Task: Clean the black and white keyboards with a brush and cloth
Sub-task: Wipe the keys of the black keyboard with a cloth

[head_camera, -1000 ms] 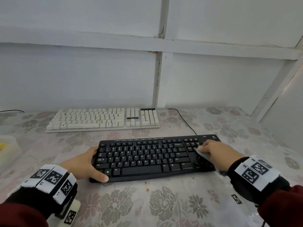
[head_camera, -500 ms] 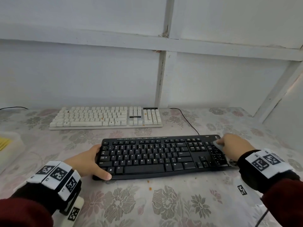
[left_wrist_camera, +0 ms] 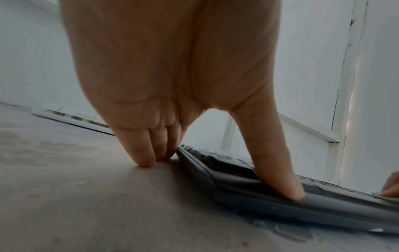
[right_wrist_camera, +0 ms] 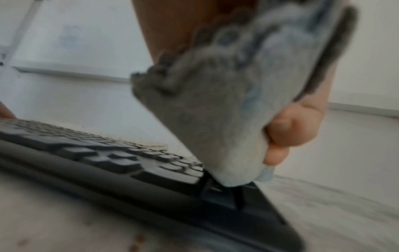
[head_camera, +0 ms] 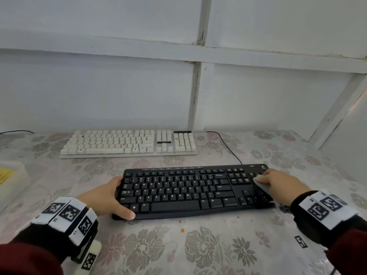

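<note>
The black keyboard [head_camera: 194,192] lies in front of me on the floral tablecloth. My left hand [head_camera: 117,197] grips its left end, with the thumb [left_wrist_camera: 280,179] on the front corner and the fingers [left_wrist_camera: 146,153] down beside the edge. My right hand [head_camera: 282,185] holds a bunched grey-blue cloth [head_camera: 262,184] [right_wrist_camera: 215,110] and presses it onto the number pad at the right end. The white keyboard [head_camera: 129,142] lies farther back by the wall, with orange crumbs among its keys.
A black cable [head_camera: 228,147] runs from the wall side to the black keyboard's back edge. A translucent box [head_camera: 12,175] with something yellow inside sits at the left. Orange crumbs [head_camera: 181,230] dot the tablecloth [head_camera: 198,253] near me. A white wall with beams closes the back.
My right hand swept the cloth rightward across the number pad to its far corner, then back a little toward me. My left hand kept its hold on the keyboard's left end.
</note>
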`<state>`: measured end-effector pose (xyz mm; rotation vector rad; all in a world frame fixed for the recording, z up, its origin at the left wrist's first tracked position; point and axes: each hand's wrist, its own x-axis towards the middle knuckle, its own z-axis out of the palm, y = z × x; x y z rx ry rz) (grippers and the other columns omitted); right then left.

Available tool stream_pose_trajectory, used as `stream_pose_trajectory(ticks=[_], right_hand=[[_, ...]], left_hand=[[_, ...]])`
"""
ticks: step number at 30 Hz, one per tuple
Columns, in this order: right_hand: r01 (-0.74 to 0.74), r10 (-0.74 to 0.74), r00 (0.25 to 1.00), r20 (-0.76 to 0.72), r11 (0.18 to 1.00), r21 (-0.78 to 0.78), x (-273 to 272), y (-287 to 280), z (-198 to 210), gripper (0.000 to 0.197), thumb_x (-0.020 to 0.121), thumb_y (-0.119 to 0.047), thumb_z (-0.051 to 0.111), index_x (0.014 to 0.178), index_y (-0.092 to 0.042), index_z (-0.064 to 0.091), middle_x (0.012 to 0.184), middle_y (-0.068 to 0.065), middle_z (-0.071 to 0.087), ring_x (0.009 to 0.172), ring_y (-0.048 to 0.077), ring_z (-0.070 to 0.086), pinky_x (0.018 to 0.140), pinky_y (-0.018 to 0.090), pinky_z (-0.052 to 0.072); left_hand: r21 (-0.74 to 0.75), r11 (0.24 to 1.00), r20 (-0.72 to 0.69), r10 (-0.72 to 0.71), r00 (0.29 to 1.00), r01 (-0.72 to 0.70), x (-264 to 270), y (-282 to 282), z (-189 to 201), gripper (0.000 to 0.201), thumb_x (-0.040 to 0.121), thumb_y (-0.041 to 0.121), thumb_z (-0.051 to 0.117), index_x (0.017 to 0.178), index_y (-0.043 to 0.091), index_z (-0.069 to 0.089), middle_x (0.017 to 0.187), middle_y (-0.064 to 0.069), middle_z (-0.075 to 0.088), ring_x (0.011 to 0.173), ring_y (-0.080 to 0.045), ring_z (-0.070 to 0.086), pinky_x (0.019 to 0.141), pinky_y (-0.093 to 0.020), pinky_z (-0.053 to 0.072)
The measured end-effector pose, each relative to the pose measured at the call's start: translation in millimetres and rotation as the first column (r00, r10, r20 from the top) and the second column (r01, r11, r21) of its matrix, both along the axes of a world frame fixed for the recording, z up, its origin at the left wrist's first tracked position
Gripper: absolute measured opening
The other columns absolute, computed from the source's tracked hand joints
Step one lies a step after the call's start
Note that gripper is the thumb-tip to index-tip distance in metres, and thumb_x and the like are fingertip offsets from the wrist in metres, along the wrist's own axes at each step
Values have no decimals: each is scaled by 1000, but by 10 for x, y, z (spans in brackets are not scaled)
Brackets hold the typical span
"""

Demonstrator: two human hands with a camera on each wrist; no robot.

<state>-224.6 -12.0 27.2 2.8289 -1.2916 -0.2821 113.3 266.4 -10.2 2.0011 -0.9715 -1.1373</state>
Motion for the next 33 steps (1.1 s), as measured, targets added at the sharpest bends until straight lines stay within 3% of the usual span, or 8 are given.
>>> stream_pose_trajectory(ticks=[7, 10, 12, 15, 17, 21, 28, 33], right_hand=[[142, -143, 990, 16, 989, 33, -127, -142, 79, 38, 100, -41, 37, 119, -23, 65, 102, -3, 58, 100, 21, 60, 83, 25, 43], [162, -169, 977, 127, 985, 61, -61, -91, 126, 38, 99, -34, 42, 109, -10, 69, 81, -4, 51, 82, 19, 59, 75, 23, 40], [100, -123, 971, 204, 988, 121, 19, -3, 150, 37, 99, -31, 43, 110, -7, 68, 92, -1, 55, 79, 10, 54, 79, 20, 34], [-85, 43, 974, 223, 979, 183, 176, 166, 107, 33, 99, -29, 40, 122, -22, 63, 120, -6, 52, 104, 12, 51, 94, 22, 35], [-145, 117, 979, 166, 975, 170, 241, 218, 31, 33, 98, -33, 43, 123, -23, 62, 123, -9, 49, 108, 12, 51, 96, 25, 39], [-117, 113, 992, 53, 990, 78, 188, 205, 1, 27, 95, -33, 48, 115, -20, 61, 121, -7, 48, 106, 13, 53, 81, 22, 37], [-33, 11, 976, 216, 995, 99, 39, 115, 81, 27, 94, -38, 52, 104, -21, 72, 89, -8, 60, 85, 4, 51, 63, 9, 31], [128, -145, 967, 211, 987, 93, -7, 41, 171, 26, 93, -36, 54, 109, -25, 71, 117, -12, 67, 106, 12, 63, 76, 16, 37]], left_hand=[[6, 1000, 7, -10, 1000, 10, 12, -1, 3, 152, 11, 46, 93, 143, 22, 22, 123, 20, 46, 121, -12, 46, 109, -38, 35], [11, 1000, 31, -10, 999, 10, 28, 6, -10, 151, 12, 47, 93, 143, 22, 22, 127, 18, 46, 123, -12, 46, 110, -39, 34], [15, 1000, 43, -7, 999, 6, 43, 9, -28, 150, 13, 48, 93, 143, 23, 22, 130, 16, 47, 123, -12, 47, 110, -40, 35], [18, 1000, 47, -9, 999, 8, 46, 3, -30, 149, 12, 49, 92, 142, 24, 22, 129, 16, 47, 122, -11, 47, 110, -40, 35], [18, 1000, 47, -8, 999, 7, 48, 5, -33, 149, 13, 49, 92, 142, 24, 22, 129, 17, 47, 122, -11, 47, 110, -40, 35], [26, 1000, 55, -9, 998, 8, 53, 3, -42, 148, 14, 49, 92, 142, 25, 22, 128, 17, 47, 122, -12, 47, 110, -40, 35], [24, 1000, 51, -12, 999, 11, 55, -1, -37, 147, 14, 48, 93, 141, 25, 23, 129, 17, 47, 122, -12, 47, 110, -41, 35], [31, 999, 68, -14, 998, 12, 53, 2, -37, 149, 13, 51, 91, 142, 25, 22, 129, 16, 47, 122, -12, 46, 110, -40, 34]])
